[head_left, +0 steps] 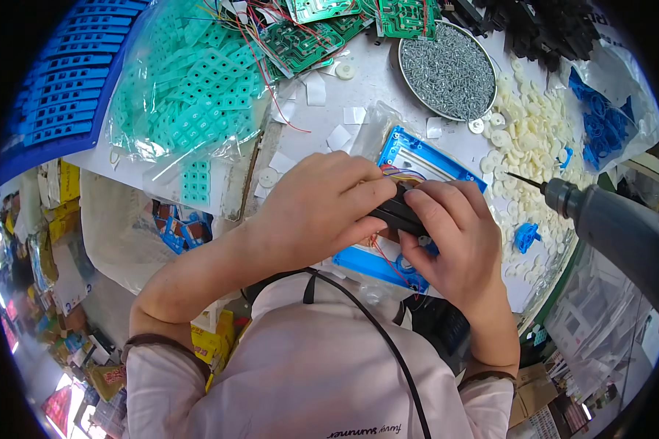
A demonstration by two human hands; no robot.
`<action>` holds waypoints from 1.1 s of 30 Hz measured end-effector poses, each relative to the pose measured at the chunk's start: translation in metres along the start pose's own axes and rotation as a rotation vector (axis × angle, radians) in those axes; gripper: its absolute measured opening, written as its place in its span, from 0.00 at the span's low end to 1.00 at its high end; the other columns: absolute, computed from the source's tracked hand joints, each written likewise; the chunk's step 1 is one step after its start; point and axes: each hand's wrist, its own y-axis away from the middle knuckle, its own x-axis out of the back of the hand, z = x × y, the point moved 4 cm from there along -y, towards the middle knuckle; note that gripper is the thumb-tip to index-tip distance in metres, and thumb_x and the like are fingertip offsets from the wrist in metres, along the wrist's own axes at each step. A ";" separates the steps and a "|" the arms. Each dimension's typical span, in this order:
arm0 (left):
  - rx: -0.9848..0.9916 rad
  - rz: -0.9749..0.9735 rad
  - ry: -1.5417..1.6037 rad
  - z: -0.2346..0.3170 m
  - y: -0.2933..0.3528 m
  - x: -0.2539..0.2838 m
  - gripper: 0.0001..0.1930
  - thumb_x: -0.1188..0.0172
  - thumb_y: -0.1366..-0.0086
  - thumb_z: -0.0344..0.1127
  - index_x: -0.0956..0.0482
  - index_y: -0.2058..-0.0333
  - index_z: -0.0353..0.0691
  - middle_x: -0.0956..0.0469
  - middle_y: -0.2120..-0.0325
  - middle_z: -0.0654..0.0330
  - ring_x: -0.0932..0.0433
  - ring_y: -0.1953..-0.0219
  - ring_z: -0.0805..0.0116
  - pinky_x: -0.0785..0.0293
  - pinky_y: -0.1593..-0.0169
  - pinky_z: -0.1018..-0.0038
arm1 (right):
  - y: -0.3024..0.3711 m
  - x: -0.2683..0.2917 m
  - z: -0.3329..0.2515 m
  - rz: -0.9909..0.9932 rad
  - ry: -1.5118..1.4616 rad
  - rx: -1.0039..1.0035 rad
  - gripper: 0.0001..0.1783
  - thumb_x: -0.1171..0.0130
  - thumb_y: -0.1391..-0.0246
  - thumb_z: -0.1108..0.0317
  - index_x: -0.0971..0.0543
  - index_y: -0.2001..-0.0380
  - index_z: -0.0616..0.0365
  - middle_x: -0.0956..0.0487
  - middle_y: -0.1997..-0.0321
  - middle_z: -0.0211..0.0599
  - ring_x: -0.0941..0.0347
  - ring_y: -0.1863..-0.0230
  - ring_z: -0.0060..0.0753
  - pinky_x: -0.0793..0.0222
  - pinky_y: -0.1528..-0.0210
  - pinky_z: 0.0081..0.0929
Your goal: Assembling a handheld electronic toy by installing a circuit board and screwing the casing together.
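Note:
My left hand (318,208) and my right hand (454,234) meet over a blue plastic housing (417,157) lying on the white table. Both grip a small black part (397,214) between fingers and thumbs, with thin red and coloured wires (399,174) running out from under it. The housing is mostly hidden beneath my hands. A grey electric screwdriver (608,219) hangs at the right, its bit pointing left toward the housing, apart from both hands.
A round metal tray of screws (447,69) sits at the back. White plastic discs (527,132) spread at the right, teal rubber keypads in a bag (190,88) at the left, green circuit boards (307,36) behind, blue housings (58,88) stacked far left.

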 end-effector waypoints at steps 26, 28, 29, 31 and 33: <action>-0.025 -0.103 0.022 -0.002 -0.002 0.000 0.24 0.32 0.45 0.28 0.26 0.48 0.40 0.24 0.54 0.52 0.20 0.57 0.48 0.21 0.56 0.62 | 0.137 0.202 0.047 1.461 0.058 -0.005 0.29 0.49 0.37 0.52 0.32 0.42 0.64 0.24 0.47 0.53 0.26 0.47 0.57 0.33 0.37 0.65; -0.032 -0.099 0.035 -0.003 -0.004 -0.001 0.24 0.32 0.44 0.28 0.26 0.48 0.40 0.24 0.54 0.52 0.21 0.57 0.49 0.21 0.56 0.62 | 0.119 0.193 0.080 1.233 -0.426 -0.124 0.37 0.42 0.42 0.50 0.34 0.37 0.63 0.24 0.48 0.49 0.26 0.47 0.55 0.40 0.33 0.69; -0.031 -0.094 0.037 -0.003 -0.004 0.000 0.24 0.32 0.44 0.28 0.26 0.48 0.40 0.24 0.54 0.52 0.21 0.57 0.49 0.21 0.56 0.62 | 0.111 0.190 0.091 1.142 -0.648 -0.119 0.41 0.38 0.45 0.49 0.35 0.34 0.62 0.24 0.48 0.47 0.27 0.47 0.52 0.43 0.32 0.70; -0.016 -0.099 0.048 -0.004 -0.003 -0.001 0.24 0.32 0.44 0.28 0.26 0.48 0.40 0.24 0.54 0.52 0.21 0.56 0.49 0.21 0.56 0.62 | 0.083 0.174 0.103 0.665 -0.989 0.047 0.39 0.35 0.46 0.50 0.32 0.36 0.60 0.24 0.51 0.42 0.29 0.49 0.45 0.38 0.39 0.60; -0.011 -0.103 0.051 -0.005 -0.004 -0.001 0.24 0.32 0.44 0.28 0.26 0.48 0.40 0.24 0.53 0.53 0.21 0.56 0.49 0.22 0.55 0.62 | 0.045 0.148 0.096 0.374 -1.066 0.115 0.37 0.32 0.48 0.50 0.29 0.39 0.56 0.25 0.55 0.37 0.32 0.52 0.40 0.37 0.47 0.47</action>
